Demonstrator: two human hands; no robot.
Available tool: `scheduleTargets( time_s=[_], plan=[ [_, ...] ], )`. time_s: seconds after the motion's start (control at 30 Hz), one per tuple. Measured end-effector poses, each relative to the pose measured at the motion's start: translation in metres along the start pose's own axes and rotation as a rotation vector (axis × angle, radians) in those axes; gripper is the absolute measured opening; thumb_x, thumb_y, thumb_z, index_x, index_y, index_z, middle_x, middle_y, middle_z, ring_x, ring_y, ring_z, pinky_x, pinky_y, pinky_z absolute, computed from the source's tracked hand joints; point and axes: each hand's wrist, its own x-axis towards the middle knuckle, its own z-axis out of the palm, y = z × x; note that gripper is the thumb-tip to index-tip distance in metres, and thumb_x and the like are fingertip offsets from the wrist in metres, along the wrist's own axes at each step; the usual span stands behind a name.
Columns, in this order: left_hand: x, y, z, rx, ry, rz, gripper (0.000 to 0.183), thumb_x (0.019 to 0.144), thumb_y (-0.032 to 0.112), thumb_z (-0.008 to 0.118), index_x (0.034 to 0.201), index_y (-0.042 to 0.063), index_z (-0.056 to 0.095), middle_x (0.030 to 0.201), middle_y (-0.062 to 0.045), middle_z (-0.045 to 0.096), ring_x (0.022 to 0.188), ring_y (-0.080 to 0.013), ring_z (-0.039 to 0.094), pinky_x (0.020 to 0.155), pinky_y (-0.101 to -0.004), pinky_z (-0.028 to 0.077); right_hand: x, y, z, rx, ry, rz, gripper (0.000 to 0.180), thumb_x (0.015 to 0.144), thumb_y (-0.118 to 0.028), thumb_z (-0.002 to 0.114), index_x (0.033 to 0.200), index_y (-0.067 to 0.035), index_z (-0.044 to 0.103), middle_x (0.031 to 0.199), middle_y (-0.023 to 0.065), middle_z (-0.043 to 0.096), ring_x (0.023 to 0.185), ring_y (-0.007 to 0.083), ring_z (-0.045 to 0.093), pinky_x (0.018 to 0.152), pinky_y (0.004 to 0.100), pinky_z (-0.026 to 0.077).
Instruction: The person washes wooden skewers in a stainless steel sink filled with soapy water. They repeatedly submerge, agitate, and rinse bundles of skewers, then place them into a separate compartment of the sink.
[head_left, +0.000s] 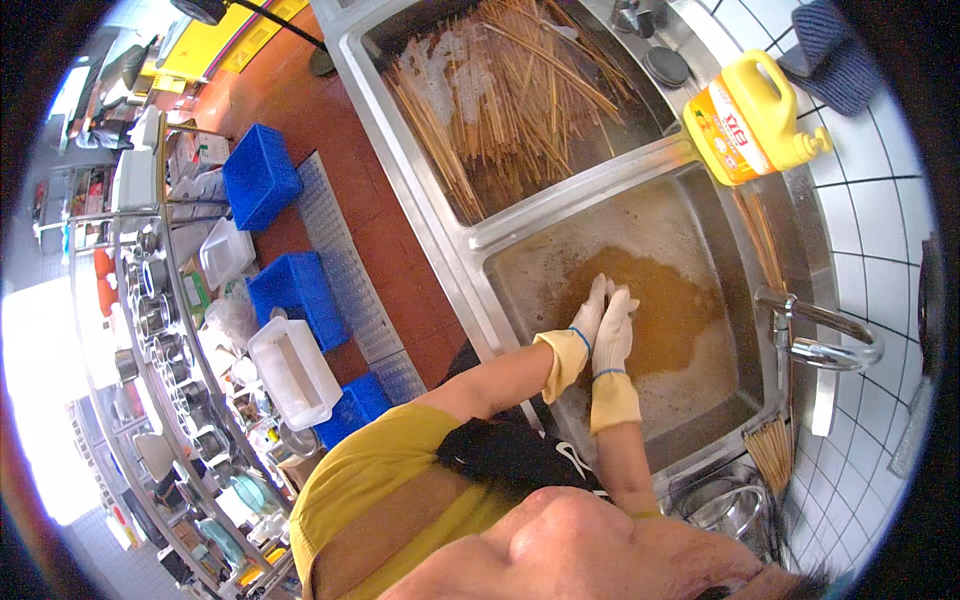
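My left hand (592, 311) and my right hand (616, 330) are together, palms facing, low over the near sink basin (739, 397). White knit gloves cover both, with yellow rubber cuffs below the wrists. Whether anything lies between the palms is hidden. Cloudy brown water (660, 315) with pale foam around it fills the basin under my fingers. In the adjoining basin, a large mass of long wooden chopsticks (517, 97) soaks in foamy water.
A yellow pump jug of dish detergent (739, 120) stands on the sink's back ledge. A chrome faucet (825, 337) reaches along the tiled wall. More wooden sticks (772, 454) stand at the basin's corner. Blue plastic crates (262, 176) and a white bin (292, 371) are on the floor side.
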Motion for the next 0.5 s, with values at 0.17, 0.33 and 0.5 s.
scheduleTargets(
  time_s=[0.17, 0.33, 0.5],
  plan=[
    [-0.012, 0.0, 0.014, 0.036, -0.044, 0.003, 0.082, 0.103, 0.07, 0.039, 0.148, 0.004, 0.052, 0.14, -0.011, 0.064, 0.124, -0.0244, 0.059, 0.106, -0.0371, 0.047, 0.004, 0.015, -0.015, -0.071, 0.077, -0.015, 0.082, 0.105, -0.066, 0.03, 0.154, -0.002, 0.046, 0.16, 0.0192, 0.045, 0.15, 0.0352, 0.039, 0.122, 0.0382, 0.028],
    [0.021, -0.012, -0.002, -0.041, 0.095, -0.069, 0.077, 0.102, 0.072, 0.038, 0.14, 0.008, 0.059, 0.132, -0.013, 0.067, 0.118, -0.0262, 0.061, 0.103, -0.0392, 0.048, 0.021, 0.005, -0.007, -0.173, 0.048, 0.124, 0.08, 0.105, -0.066, 0.027, 0.156, -0.006, 0.044, 0.16, 0.02, 0.044, 0.15, 0.0357, 0.038, 0.121, 0.0392, 0.029],
    [0.013, -0.021, -0.008, -0.087, -0.111, -0.045, 0.082, 0.104, 0.07, 0.034, 0.153, 0.006, 0.049, 0.15, -0.013, 0.056, 0.136, -0.0245, 0.052, 0.116, -0.0356, 0.037, 0.003, 0.022, -0.006, -0.207, 0.115, -0.026, 0.079, 0.105, -0.066, 0.026, 0.153, -0.007, 0.047, 0.154, 0.0218, 0.051, 0.146, 0.0366, 0.042, 0.118, 0.0398, 0.033]
  ],
)
